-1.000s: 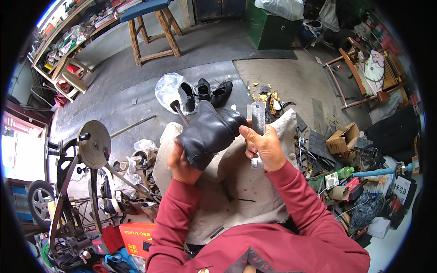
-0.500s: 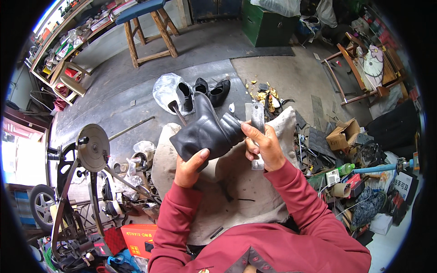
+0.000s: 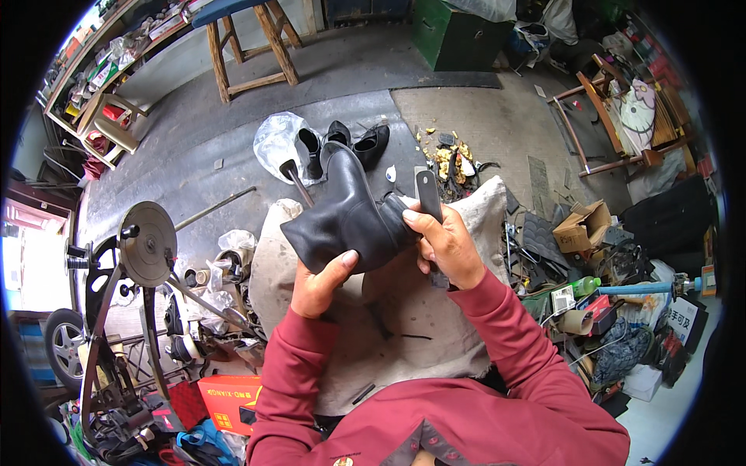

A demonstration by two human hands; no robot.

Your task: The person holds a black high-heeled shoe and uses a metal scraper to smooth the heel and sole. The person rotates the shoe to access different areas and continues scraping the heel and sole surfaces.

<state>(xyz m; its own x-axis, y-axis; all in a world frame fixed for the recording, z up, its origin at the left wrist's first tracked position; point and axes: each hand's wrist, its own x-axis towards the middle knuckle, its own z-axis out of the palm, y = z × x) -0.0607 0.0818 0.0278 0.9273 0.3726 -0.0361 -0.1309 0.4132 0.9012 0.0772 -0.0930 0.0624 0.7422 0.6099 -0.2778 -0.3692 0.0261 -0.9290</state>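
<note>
A black leather ankle boot lies tilted above my lap, its heel toward the right. My left hand is closed round the boot's shaft from below, thumb on the near side. In my right hand is a flat metal blade with a hole near its upper end, held upright right beside the heel. The fingertips of that hand are against the heel end of the boot; whether the blade touches it I cannot tell. Below both hands a stained pale cloth apron covers my lap, with dark scraps on it.
Ahead on the floor are black shoes, a clear plastic bag and a heap of scraps. At left stands a hand-wheel machine. A cardboard box and clutter lie at right; a wooden stool is farther off.
The metal blade has turned in my right hand, showing a narrower, darker face, and its lower end is now mostly hidden. The boot is still in my left hand; the whole view has shifted slightly.
</note>
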